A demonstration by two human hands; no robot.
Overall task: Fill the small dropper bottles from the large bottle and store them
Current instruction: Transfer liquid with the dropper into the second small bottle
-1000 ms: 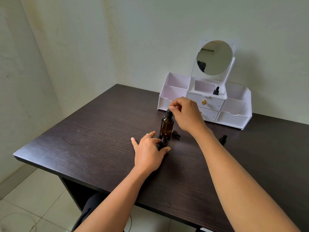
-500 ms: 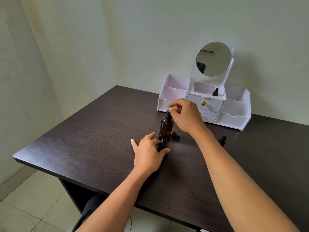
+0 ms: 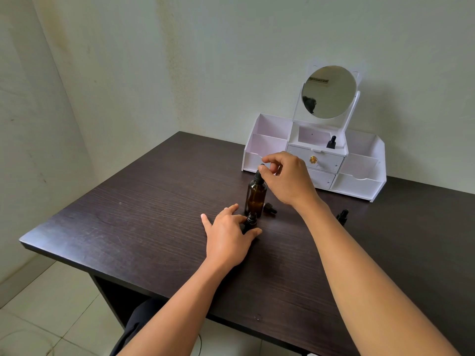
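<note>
A large amber bottle (image 3: 255, 197) stands upright on the dark table (image 3: 144, 217). My right hand (image 3: 288, 178) pinches the black dropper cap (image 3: 259, 174) at its top. Just in front of it stands a small dark dropper bottle (image 3: 250, 221) with its neck uncapped, gripped between the thumb and fingers of my left hand (image 3: 228, 237). A loose small black dropper cap (image 3: 269, 208) lies to the right of the large bottle. Another small dropper bottle (image 3: 343, 216) stands further right, partly behind my right forearm. A third small bottle (image 3: 331, 142) sits in the organizer's top middle compartment.
A white desk organizer (image 3: 359, 183) with open side compartments, two small drawers and a round mirror (image 3: 329, 91) stands at the back of the table against the wall. The table's left corner and front edge are close; tiled floor lies below.
My right hand's fingers have shifted slightly on the large bottle's dropper cap. My left hand and the small bottle have stayed in place.
</note>
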